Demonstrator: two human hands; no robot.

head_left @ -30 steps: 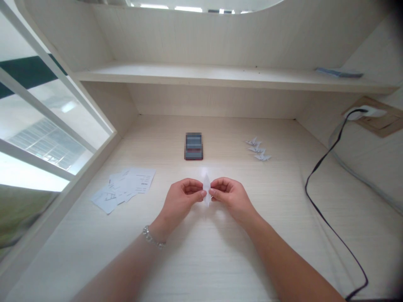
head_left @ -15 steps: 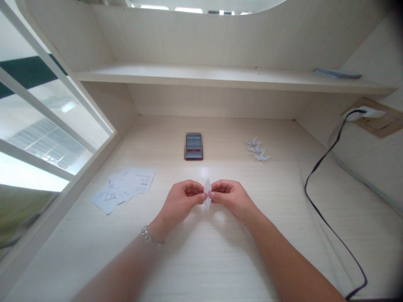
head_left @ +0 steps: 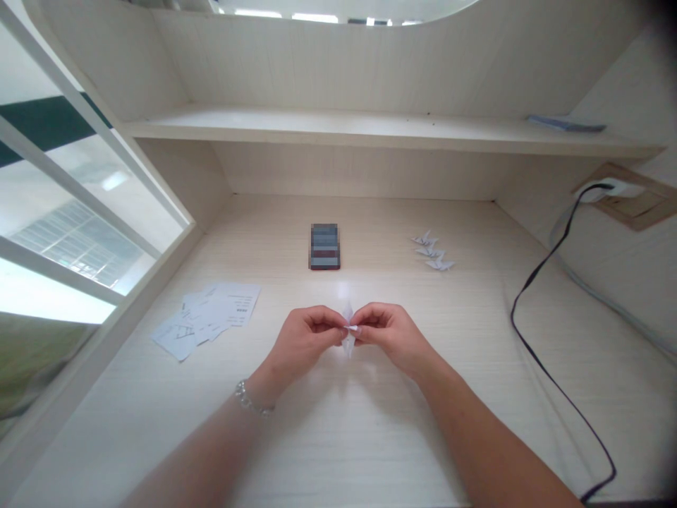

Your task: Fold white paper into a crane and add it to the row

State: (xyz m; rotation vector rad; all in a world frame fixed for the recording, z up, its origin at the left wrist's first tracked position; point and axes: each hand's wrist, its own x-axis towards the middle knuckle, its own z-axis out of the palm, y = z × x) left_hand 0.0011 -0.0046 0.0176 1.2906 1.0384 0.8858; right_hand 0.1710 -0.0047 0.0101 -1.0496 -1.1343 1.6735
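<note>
A small folded white paper (head_left: 348, 346) is held between my two hands just above the desk, its pointed ends showing above and below my fingertips. My left hand (head_left: 313, 333), with a bracelet at the wrist, pinches its left side between thumb and fingers. From the other side my right hand (head_left: 386, 328) pinches it too, thumb tip close to the left thumb. Part of the paper is hidden behind the fingers. Several small folded paper cranes (head_left: 432, 252) lie in a group on the desk, beyond my right hand.
Loose paper sheets (head_left: 206, 317) overlap on the left of the desk. A dark rectangular object, blurred out (head_left: 324, 247), lies at the back middle. A black cable (head_left: 539, 268) runs from a wall socket down the right side. A shelf (head_left: 338, 125) spans the back.
A small fold of the paper now sticks out between the thumbs, where it was a flat upright diamond before. Both hands have stayed in nearly the same place.
</note>
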